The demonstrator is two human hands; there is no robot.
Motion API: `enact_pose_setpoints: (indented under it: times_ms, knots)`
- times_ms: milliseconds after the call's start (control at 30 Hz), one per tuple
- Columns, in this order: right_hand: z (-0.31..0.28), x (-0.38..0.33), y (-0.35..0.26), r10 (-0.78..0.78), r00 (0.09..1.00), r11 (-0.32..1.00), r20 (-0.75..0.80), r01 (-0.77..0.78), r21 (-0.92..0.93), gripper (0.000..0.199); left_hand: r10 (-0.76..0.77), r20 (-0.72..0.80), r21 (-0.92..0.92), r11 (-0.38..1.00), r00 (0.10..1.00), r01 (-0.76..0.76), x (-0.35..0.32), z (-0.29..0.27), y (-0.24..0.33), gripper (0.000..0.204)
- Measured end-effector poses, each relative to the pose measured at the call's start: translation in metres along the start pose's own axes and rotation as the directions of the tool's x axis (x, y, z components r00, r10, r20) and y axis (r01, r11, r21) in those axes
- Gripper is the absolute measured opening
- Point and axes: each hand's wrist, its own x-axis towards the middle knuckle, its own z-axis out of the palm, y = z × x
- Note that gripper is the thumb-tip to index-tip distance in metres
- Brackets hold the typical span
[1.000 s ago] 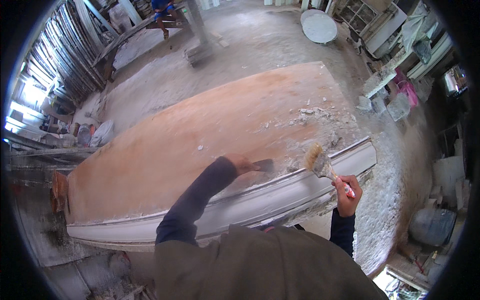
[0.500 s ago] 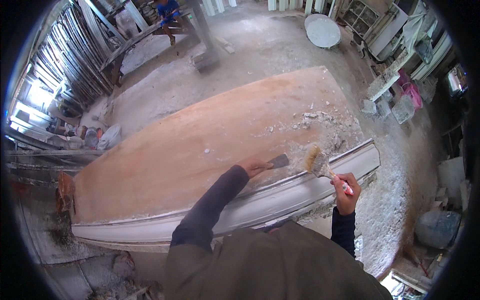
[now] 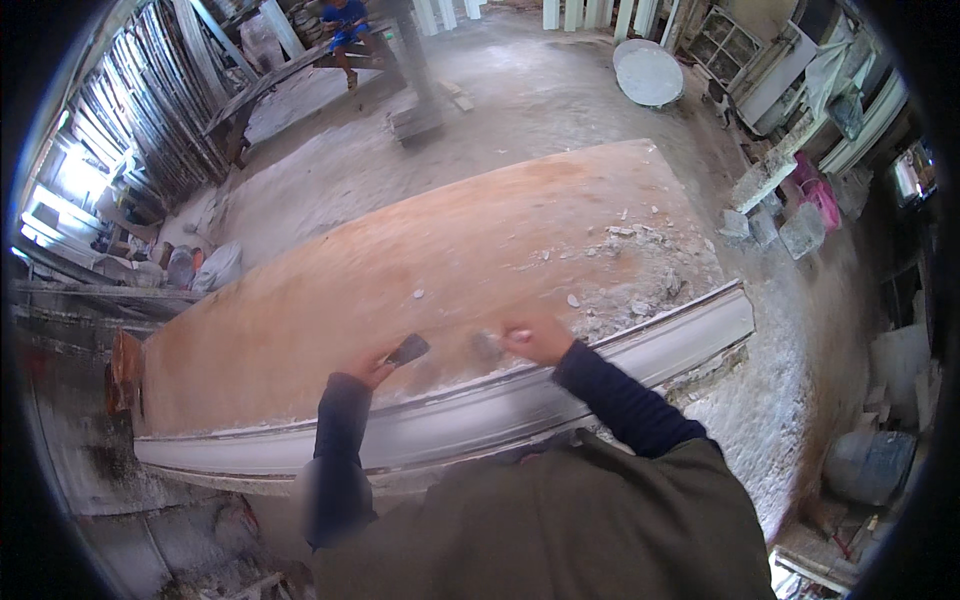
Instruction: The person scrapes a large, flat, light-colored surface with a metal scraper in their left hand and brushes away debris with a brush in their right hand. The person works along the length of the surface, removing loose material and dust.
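Observation:
My left hand (image 3: 368, 369) grips a scraper with a dark, flat blade (image 3: 408, 350), held just above the tan tabletop (image 3: 450, 260) near its front edge. Closed round the red and white handle of a paintbrush (image 3: 487, 347), my right hand (image 3: 540, 338) is to the right of the scraper. The brush is blurred by motion, and whether its bristles touch the surface I cannot tell. Along the table's near edge runs a long white moulding (image 3: 480, 415) with ridges. Broken white plaster bits (image 3: 650, 260) lie scattered at the table's right end.
A person in blue (image 3: 345, 25) sits at the far left by a wooden bench. A round white disc (image 3: 648, 73) is at the back right. Clear blocks and a pink bag (image 3: 822, 203) lie on the right, a translucent container (image 3: 868, 465) lower down. Poles (image 3: 150, 100) lean at left.
My right hand has swung left with the paintbrush, from over the moulding's right part to above the tabletop. My left hand has shifted left and nearer with the scraper.

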Motion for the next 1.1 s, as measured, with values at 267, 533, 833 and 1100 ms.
enact_pose_setpoints:
  times_ms: [267,533,833,1100]
  knots:
    - [-0.160,-0.049,0.031,0.330,0.944,0.869,-0.006,-0.306,-0.390,0.012,-0.276,-0.040,0.120,0.953,0.960,0.279,-0.045,-0.008,-0.019,0.036]
    - [-0.109,-0.007,0.007,0.160,0.949,0.866,-0.271,-0.266,-0.422,0.011,-0.314,-0.039,-0.063,0.948,0.949,0.311,-0.075,-0.005,-0.048,0.034]
    - [0.185,0.067,-0.008,-0.036,0.999,0.999,-0.028,0.036,0.033,0.018,-0.321,-0.070,0.003,0.947,0.944,0.322,-0.106,-0.035,-0.093,0.036]
    - [-0.016,0.013,0.051,0.449,0.894,0.870,-0.010,-0.434,0.233,0.008,-0.373,-0.069,-0.091,0.926,0.925,0.366,-0.141,-0.041,-0.122,0.036]
